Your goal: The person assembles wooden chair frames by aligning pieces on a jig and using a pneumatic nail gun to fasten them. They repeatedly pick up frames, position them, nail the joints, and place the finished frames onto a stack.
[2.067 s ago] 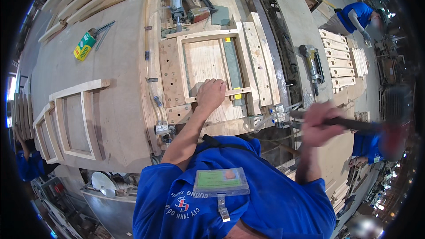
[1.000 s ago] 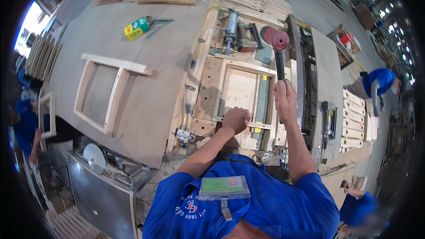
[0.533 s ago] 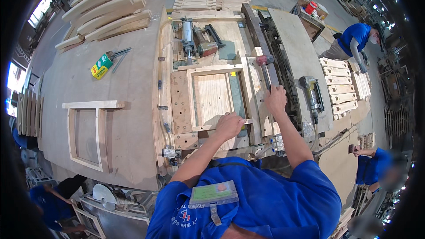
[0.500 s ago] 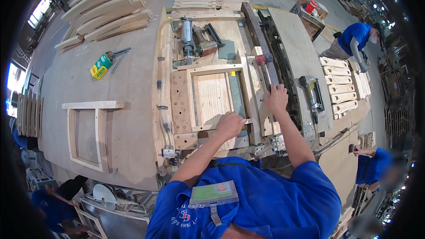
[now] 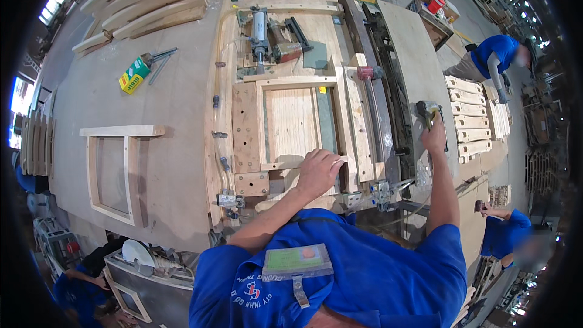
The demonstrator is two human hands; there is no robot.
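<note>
A pale wooden frame (image 5: 291,82) lies in the jig in front of me. My left hand (image 5: 319,173) is closed over the near rail at the frame's right corner. Off to the right, my right hand (image 5: 433,137) grips a nail gun (image 5: 428,109) on the side board; the hand and arm hide much of the tool. A hammer with a reddish head (image 5: 367,73) rests along the jig's right side, its handle pointing toward me, with no hand on it.
Left on the table sit another wooden frame (image 5: 126,173) and a green-yellow box (image 5: 135,75). A pneumatic cylinder (image 5: 259,33) and another air tool (image 5: 287,50) lie at the jig's far end. Curved wooden parts (image 5: 152,0) are stacked far left. A co-worker (image 5: 498,54) bends over slats at right.
My right hand has let go of the hammer and moved right onto the nail gun. The hammer stays on the jig's right side. My left hand remains at the frame's corner.
</note>
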